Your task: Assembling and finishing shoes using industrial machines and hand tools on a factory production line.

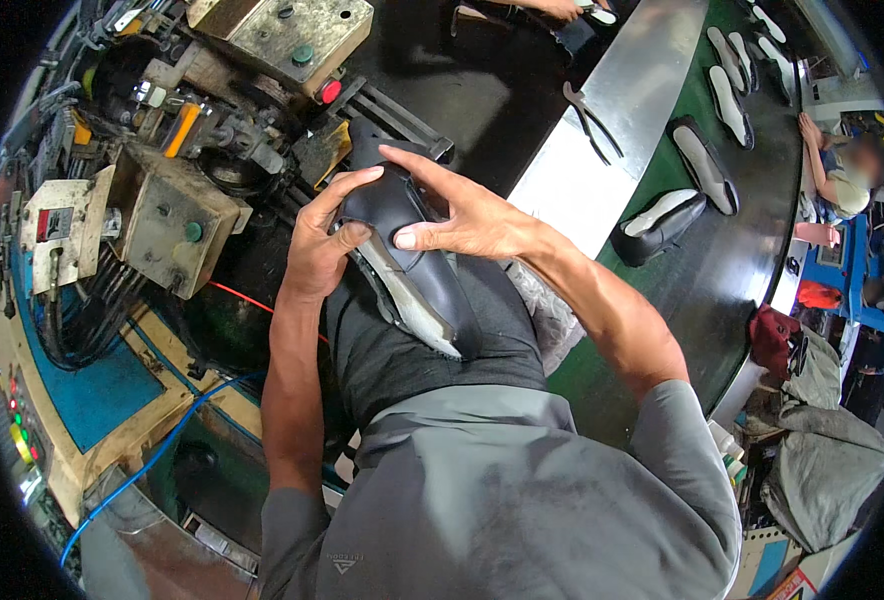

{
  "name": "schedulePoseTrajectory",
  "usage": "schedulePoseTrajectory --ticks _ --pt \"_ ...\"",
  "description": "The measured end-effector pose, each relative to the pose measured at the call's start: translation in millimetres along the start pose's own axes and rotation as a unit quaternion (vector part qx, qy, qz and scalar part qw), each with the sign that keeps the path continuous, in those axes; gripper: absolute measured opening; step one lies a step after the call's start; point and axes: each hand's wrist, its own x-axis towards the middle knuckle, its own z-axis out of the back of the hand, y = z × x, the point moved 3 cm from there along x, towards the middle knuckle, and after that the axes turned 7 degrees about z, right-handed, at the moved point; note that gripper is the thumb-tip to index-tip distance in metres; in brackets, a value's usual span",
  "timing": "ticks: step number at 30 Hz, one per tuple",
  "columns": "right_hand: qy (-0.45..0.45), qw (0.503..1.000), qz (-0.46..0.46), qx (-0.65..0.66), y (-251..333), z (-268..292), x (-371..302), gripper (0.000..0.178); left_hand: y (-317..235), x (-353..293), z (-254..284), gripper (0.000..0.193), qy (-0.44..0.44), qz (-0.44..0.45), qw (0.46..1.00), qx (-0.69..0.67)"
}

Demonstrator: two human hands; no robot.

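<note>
Above my lap I hold a black leather shoe upper (446,300), its pale insole side turned partly up and to the left. My left hand (320,235) grips the shoe's far end from the left, thumb on its edge. From the right, my right hand (474,212) closes on the same end, with the thumb pressed on the black leather and the index finger stretched over the top. The near end of the shoe points toward my waist. Whether a last fills the shoe is hard to make out.
Left of me stands a grimy machine with control boxes (162,222) and a red button (331,91). Pliers (592,122) lie on a metal ledge (652,60) at right. Beyond it, a green conveyor belt (617,345) carries several black shoes (662,228). Other people work at top and far right.
</note>
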Motion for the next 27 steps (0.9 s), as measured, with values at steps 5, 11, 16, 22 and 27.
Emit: schedulePoseTrajectory --ticks 5,11,16,22,27 --pt "-0.005 0.996 -0.027 -0.080 -4.0 -8.8 6.6 0.104 9.8 0.9 0.5 0.063 -0.023 0.037 0.998 -0.044" --pt "-0.052 0.986 -0.110 -0.117 -17.5 -22.3 11.3 0.090 19.7 13.0 -4.2 0.049 -0.078 0.055 0.995 0.023" --pt "-0.060 0.987 -0.137 -0.059 -39.5 -15.3 10.6 0.091 37.3 21.3 -9.2 0.044 -0.149 0.116 0.982 0.028" --pt "-0.093 0.978 -0.157 0.102 -52.2 -2.8 1.6 0.090 57.8 -5.4 -1.6 0.054 -0.116 0.125 0.946 -0.277" --pt "-0.103 0.959 -0.169 0.204 -48.9 -3.5 -3.4 0.088 77.5 -11.3 -22.9 0.056 -0.143 0.082 0.935 -0.315"
